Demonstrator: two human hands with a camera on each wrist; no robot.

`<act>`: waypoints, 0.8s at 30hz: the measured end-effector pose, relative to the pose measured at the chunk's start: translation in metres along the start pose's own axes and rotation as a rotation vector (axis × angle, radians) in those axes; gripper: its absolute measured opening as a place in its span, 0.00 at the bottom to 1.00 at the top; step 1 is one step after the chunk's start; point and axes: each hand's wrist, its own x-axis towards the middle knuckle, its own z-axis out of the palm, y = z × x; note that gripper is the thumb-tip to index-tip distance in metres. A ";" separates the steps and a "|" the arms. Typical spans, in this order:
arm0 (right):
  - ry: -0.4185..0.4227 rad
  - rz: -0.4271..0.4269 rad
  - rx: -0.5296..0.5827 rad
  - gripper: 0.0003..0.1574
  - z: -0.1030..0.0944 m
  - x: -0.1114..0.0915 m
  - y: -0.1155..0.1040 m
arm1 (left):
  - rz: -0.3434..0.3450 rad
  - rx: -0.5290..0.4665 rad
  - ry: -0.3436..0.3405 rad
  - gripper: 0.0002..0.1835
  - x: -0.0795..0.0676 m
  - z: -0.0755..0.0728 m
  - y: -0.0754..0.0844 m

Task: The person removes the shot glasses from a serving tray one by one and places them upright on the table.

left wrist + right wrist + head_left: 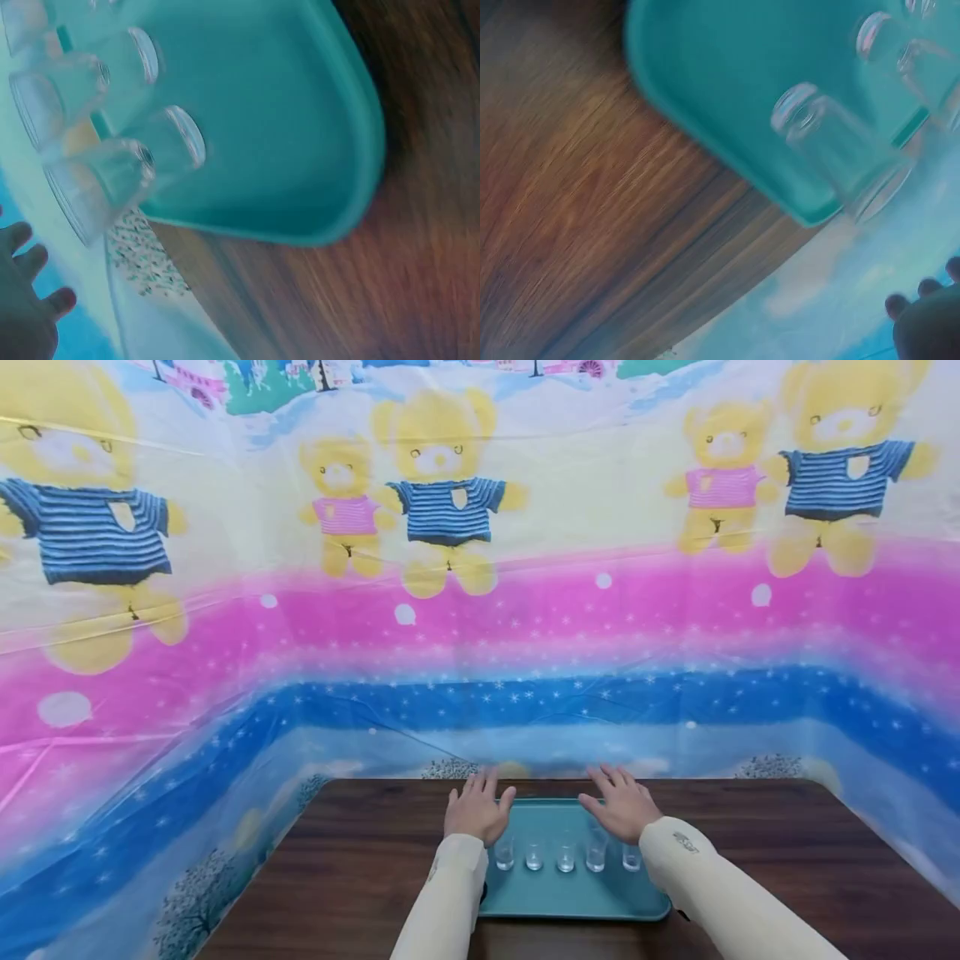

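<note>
Several small clear glasses stand upright in a row on a teal tray (551, 902). My left hand (477, 810) is raised over the tray's left side, fingers spread, with the leftmost glass (505, 858) just below it. My right hand (624, 806) hovers likewise over the right side, near the rightmost glass (632, 858). Neither hand holds anything. The left wrist view has a glass (112, 180) beside the left fingertips (61, 301), apart from them. In the right wrist view, an end glass (847, 146) shows a thick base, away from the right fingertips (897, 305).
The tray rests on a dark wood-grain table (337, 877). Behind and beside the table hangs a cloth backdrop (555, 635) printed with bears and bands of pink and blue. Long pale sleeves (442, 893) cover both forearms.
</note>
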 end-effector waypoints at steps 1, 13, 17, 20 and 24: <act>-0.007 0.000 0.010 0.40 -0.001 -0.002 0.003 | -0.005 -0.024 -0.013 0.33 -0.001 -0.001 -0.002; -0.120 0.004 0.162 0.31 -0.019 -0.028 0.044 | 0.134 -0.377 -0.142 0.30 -0.012 -0.026 -0.056; -0.151 -0.023 0.205 0.24 -0.022 -0.034 0.051 | 0.196 -0.383 -0.186 0.31 -0.015 -0.028 -0.068; -0.175 -0.064 0.228 0.20 -0.023 -0.036 0.051 | 0.248 -0.364 -0.220 0.29 -0.016 -0.024 -0.070; -0.177 -0.094 0.215 0.16 -0.020 -0.036 0.050 | 0.285 -0.368 -0.257 0.28 -0.018 -0.021 -0.070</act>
